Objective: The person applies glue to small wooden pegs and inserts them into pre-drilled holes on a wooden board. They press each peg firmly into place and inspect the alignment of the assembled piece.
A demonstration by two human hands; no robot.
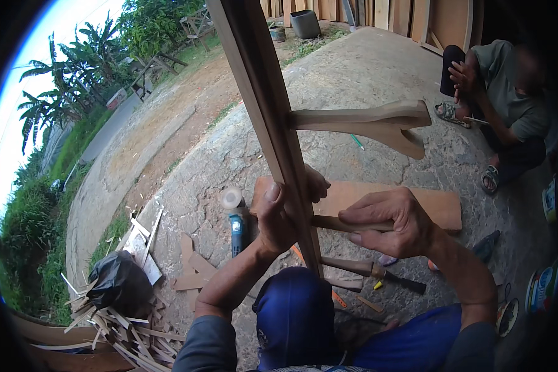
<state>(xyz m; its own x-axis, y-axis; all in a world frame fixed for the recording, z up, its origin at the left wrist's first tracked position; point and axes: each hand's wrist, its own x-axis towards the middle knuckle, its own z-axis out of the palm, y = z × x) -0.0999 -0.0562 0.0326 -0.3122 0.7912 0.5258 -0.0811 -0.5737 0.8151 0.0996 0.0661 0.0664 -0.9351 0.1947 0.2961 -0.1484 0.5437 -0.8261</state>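
A long grooved wooden beam (263,99) rises from beside my knee and leans up to the left, past the top of the view. My left hand (278,218) is wrapped around its lower part. Just right of the beam, my right hand (398,222) grips a narrow wooden piece (330,224), whose far end meets the beam's side. Higher up, a carved wooden piece with a forked end (366,120) sticks out from the beam to the right. Below my right hand, another wooden piece (347,265) juts out from the beam's lower end.
A flat plank (437,208) lies on the rough concrete beyond my hands. Left of it is a teal angle grinder (236,232). Wood offcuts (149,338) and a black plastic bag (123,282) are heaped at left. Another person (508,111) sits at right, beyond a paint bucket (542,290).
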